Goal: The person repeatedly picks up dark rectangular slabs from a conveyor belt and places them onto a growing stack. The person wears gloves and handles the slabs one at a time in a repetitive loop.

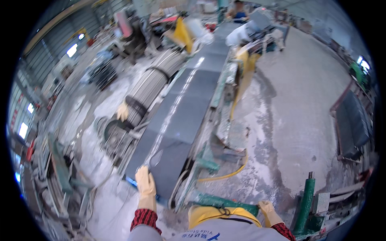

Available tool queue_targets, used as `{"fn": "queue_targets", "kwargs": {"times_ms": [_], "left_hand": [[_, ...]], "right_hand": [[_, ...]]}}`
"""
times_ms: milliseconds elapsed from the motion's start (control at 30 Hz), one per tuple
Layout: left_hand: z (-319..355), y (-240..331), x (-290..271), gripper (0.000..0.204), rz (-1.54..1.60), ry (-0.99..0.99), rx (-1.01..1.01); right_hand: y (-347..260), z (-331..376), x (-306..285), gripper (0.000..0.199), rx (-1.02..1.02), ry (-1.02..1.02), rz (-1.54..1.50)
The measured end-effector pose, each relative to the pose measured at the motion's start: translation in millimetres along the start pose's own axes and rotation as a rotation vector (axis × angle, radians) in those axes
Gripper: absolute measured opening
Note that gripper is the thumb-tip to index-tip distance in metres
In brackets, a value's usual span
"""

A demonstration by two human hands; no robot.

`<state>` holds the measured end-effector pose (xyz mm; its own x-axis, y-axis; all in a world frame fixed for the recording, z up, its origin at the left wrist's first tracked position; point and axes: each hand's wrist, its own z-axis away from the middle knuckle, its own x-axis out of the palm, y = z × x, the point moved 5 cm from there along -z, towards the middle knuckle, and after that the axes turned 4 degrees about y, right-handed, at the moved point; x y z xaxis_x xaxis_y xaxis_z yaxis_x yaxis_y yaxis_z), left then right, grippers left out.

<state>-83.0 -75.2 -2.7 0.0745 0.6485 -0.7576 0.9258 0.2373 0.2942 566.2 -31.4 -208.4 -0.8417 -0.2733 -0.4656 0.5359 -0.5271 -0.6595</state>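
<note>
A long row of smooth dark grey slabs (173,136) lies end to end on a machine bed, running away from me. A strip of light reflects along it, and a wet-looking patch shows near its front. My left hand (145,185), in a cream rubber glove, rests on the near left end of the closest slab with its fingers stretched forward. My right hand (268,213), gloved alike, hangs low at the right, beside the end of a green cylinder (225,201); its fingers are loosely bent with nothing visible in them. A yellow apron (225,215) covers my front.
A bundle of grey rods (155,80) lies left of the bed, a cream glove (122,111) on it. At right are a yellow hose (225,176), an upright green post (306,201) and leaning dark slabs (354,120). Another person (238,12) is at the far end.
</note>
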Motion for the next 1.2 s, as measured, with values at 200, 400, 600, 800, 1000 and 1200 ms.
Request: {"fn": "queue_targets", "kwargs": {"times_ms": [200,400,600,800,1000,1200], "left_hand": [[2.4,-69.2,-20.6,0.048,-0.202,-0.134,-0.05],[-30.6,-108.4,20.5,0.049,-0.216,-0.1,-0.061],[-86.9,-126.7,66.2,0.046,-0.17,-0.226,-0.084],[-95.5,-106.2,57.5,0.044,-0.149,-0.215,-0.005],[-58.2,-116.9,3.0,0.042,-0.082,-0.259,-0.077],[25.7,-148.9,-40.9,0.046,-0.107,-0.118,-0.167]], "right_hand": [[1.2,16.2,17.4,0.034,0.055,0.073,-0.033],[-28.4,20.9,-0.8,0.036,-0.13,0.182,0.319],[-23.7,36.2,14.7,0.041,0.015,0.166,0.05],[-2.5,32.0,14.2,0.038,0.005,0.24,-0.106],[-18.1,32.3,9.2,0.033,0.003,0.254,-0.1],[-0.3,14.4,4.2,0.032,0.02,0.203,-0.14]]}}
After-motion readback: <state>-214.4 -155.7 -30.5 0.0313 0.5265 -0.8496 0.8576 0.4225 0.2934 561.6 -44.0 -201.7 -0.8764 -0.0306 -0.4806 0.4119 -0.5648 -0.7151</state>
